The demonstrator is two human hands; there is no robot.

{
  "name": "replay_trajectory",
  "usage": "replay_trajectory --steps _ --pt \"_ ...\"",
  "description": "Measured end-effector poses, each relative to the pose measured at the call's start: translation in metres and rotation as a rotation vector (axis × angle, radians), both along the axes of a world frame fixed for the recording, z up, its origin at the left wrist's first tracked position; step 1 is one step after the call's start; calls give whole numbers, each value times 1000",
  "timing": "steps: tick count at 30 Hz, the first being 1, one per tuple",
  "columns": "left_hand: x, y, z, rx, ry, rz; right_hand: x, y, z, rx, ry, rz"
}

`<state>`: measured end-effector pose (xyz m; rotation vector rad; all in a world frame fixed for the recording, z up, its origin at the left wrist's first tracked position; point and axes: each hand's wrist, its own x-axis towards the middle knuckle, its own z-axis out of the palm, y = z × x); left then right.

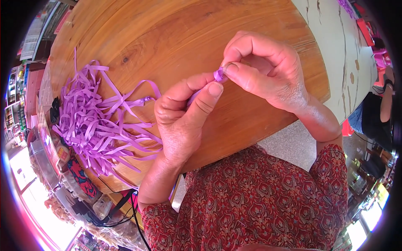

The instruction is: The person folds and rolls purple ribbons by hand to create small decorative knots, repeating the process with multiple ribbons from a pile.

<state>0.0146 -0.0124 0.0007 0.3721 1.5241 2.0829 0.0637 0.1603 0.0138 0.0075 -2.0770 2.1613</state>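
Observation:
Over the wooden table, my left hand (188, 111) pinches a purple ribbon (218, 75) between thumb and forefinger. A small folded or knotted bit of it sticks up past the fingertips. My right hand (266, 71) meets it from the other side, its thumb and forefinger closed on the same bit of ribbon. Part of the ribbon runs back into my left palm, where the fingers hide it. Left of my left hand lies a loose, tangled heap of purple ribbons (90, 121). One strand by my left wrist has a small knot (146, 99) in it.
The round wooden table (167, 37) fills the middle, with a pale, marked surface (335, 50) beyond its right edge. Bags, black cables (133, 201) and a patterned red and blue pouch (81, 178) crowd the left side. Another person (377, 115) is at the far right.

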Motion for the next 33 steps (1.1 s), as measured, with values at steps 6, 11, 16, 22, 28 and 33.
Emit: replay_trajectory --steps 6,11,16,22,28,33 --pt "1 1 2 -43 66 38 -1 3 1 50 -12 -5" --pt "0 0 1 30 36 20 -3 6 0 56 24 23" --pt "-3 -3 -2 2 49 -6 -13 15 4 627 493 -21" --pt "-2 5 -2 59 85 20 -9 9 -2 907 676 -3" --pt "-11 -2 1 -258 652 2 -1 17 8 985 638 -31" --pt "-10 -3 2 -178 705 7 2 21 9 988 622 -36"
